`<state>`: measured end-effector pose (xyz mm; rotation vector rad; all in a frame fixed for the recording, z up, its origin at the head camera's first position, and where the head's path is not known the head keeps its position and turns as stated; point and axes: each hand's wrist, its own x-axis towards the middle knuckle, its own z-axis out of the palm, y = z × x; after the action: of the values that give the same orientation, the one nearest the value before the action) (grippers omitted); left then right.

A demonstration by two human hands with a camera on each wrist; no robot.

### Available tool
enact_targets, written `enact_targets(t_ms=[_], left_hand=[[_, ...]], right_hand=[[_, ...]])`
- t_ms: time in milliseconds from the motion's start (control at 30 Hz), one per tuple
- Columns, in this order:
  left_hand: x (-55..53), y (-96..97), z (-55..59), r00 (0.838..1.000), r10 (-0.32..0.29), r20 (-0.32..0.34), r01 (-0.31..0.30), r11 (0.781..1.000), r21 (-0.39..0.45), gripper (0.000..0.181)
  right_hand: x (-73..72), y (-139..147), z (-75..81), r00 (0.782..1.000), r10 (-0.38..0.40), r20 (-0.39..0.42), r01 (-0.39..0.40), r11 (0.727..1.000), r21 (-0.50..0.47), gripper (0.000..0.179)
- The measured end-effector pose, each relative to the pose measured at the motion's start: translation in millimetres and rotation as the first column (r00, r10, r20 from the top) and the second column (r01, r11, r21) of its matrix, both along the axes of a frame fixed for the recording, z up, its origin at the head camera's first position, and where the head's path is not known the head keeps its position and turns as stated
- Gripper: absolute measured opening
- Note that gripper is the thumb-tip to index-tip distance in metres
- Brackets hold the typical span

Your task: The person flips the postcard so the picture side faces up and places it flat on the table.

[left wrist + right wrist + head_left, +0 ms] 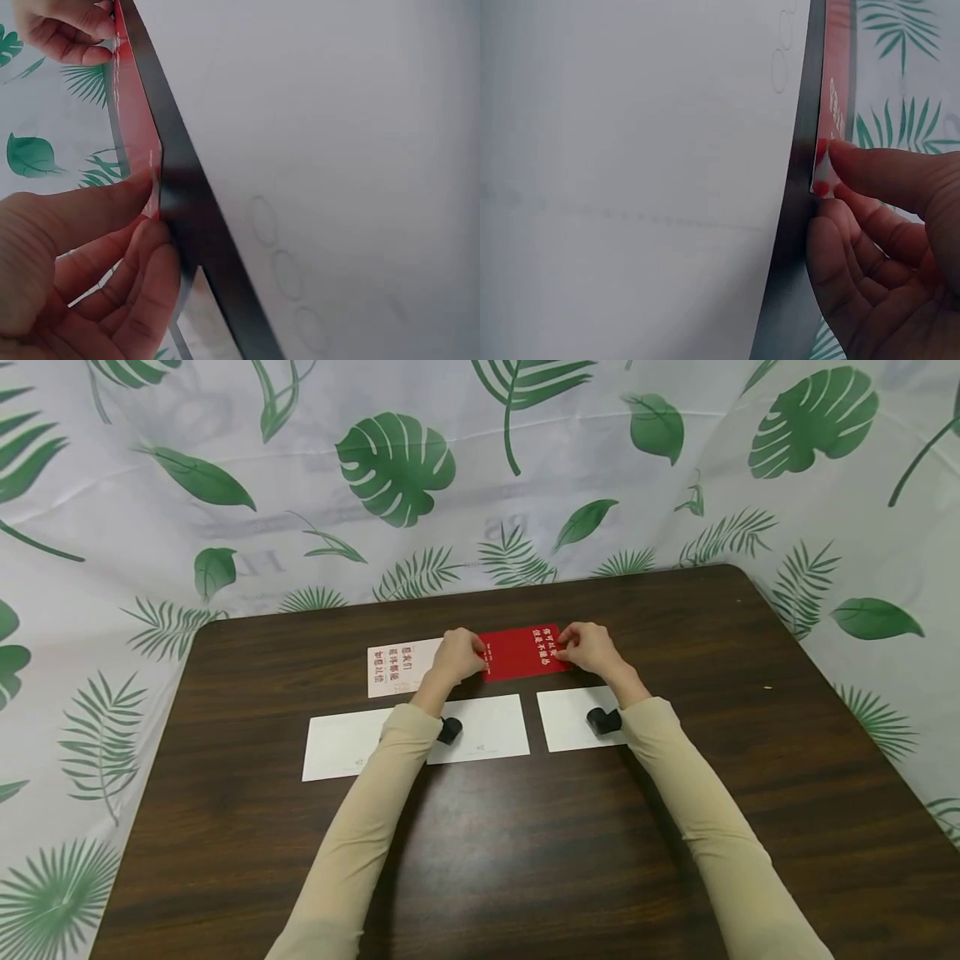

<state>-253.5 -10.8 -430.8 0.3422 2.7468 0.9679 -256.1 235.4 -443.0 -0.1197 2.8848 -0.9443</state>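
Observation:
A red card (517, 656) with white Chinese lettering lies toward the back of the table. Its left end is pinched by my left hand (456, 656), thumb against fingertips, and its right end by my right hand (592, 647). In the left wrist view the red card (136, 112) runs between both hands, slightly bent near the left thumb. Seen from the right wrist, the thumb and fingers of the right hand (892, 240) hold a corner of the red card (834, 90). A white card with red lettering (386, 672) sits just left of it, partly behind my left hand.
Nearer me lie a blank-looking white card (341, 745) at left, another white card (487, 727) in the middle and a third white card (566, 718) at right. My forearms cross above this row. A leaf-patterned curtain (300, 543) hangs behind the dark wooden table (517, 843).

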Motion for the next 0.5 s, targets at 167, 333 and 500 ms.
enact_targets(t_ms=[167,333,500], left_hand=[[2.8,-14.2,-1.7,1.000,0.010,0.009,-0.012,0.982,0.191,0.026],[4.4,-28.6,1.3,1.000,0.013,0.013,-0.017,0.952,0.304,0.022],[5.6,-41.5,3.9,1.000,0.031,0.006,-0.031,0.950,0.310,0.022]], right_hand=[[4.0,-3,0.7,0.998,0.005,-0.064,-0.009,0.997,-0.074,0.021],[10.1,-7,3.7,0.999,-0.005,-0.052,-0.004,0.985,-0.171,0.021],[17.6,-16,8.6,1.000,0.008,-0.015,-0.012,0.966,-0.257,0.023]])
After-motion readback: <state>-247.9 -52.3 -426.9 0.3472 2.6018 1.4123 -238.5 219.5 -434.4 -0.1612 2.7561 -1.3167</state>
